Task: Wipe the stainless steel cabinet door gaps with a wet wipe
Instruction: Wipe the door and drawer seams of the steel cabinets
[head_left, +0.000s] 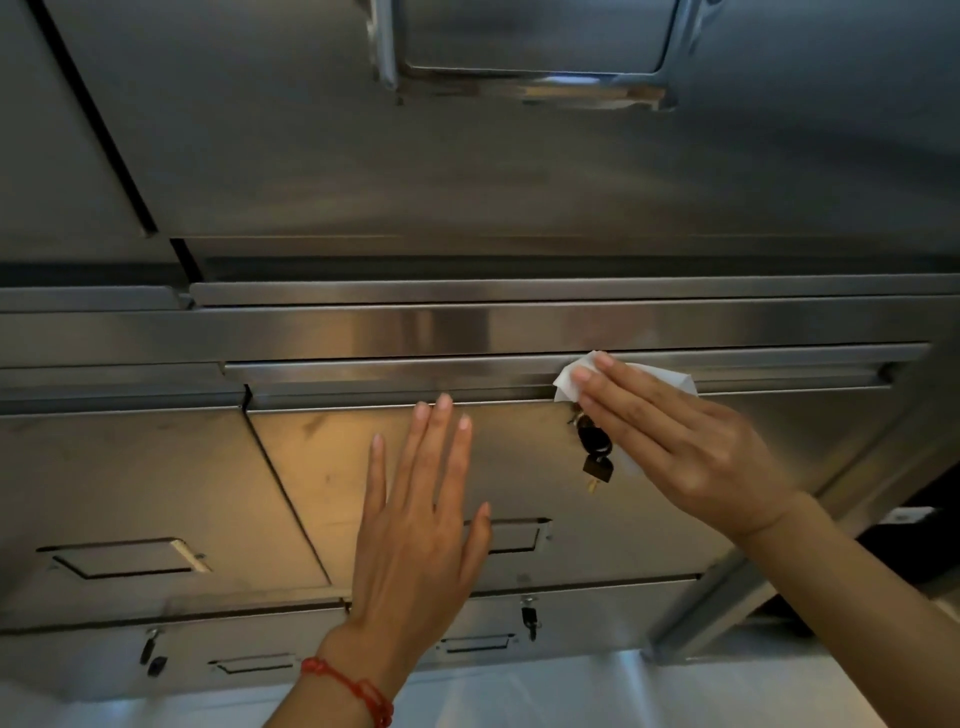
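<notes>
A stainless steel cabinet door (519, 467) fills the middle of the view, with a dark horizontal gap (389, 358) along its top rim. My right hand (675, 441) lies flat with straight fingers on a white wet wipe (571, 379), pressing it against the door's top edge at the gap. Most of the wipe is hidden under the fingers. My left hand (421, 519), with a red bracelet at the wrist, rests open and flat on the door's face, fingertips near the top edge.
A bunch of keys (595, 447) hangs from the door's lock just below the wipe. A recessed handle (514, 535) sits lower on the door. Neighbouring doors (145, 499) lie left and below, with more keys (529, 618). A large upper door (467, 171) hangs above.
</notes>
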